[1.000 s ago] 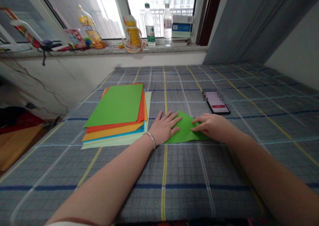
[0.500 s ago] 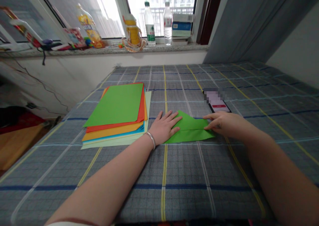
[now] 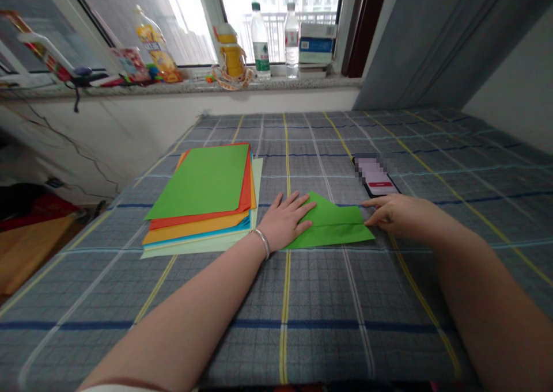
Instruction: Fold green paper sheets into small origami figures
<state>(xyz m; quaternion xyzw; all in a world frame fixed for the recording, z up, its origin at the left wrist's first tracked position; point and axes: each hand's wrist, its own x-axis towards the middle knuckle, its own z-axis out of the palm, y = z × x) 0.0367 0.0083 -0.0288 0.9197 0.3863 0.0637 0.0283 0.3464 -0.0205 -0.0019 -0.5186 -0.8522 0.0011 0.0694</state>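
On this plaid bed, a folded green paper sits mid-bed beside the colored paper stack. The left grip lies open, pressing it flat; the right grip is loosely open at its corner, not pinching. Soft bedding could make the crease slip crooked.

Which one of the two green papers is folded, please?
The green sheet under the left hand is folded; the other green sheet lies flat on top of the stack.

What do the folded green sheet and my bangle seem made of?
The folded green sheet looks like matte paper: thin, with a crisp crease. The bangle looks like polished silver-coloured metal, from its shine; which metal, I can't tell.
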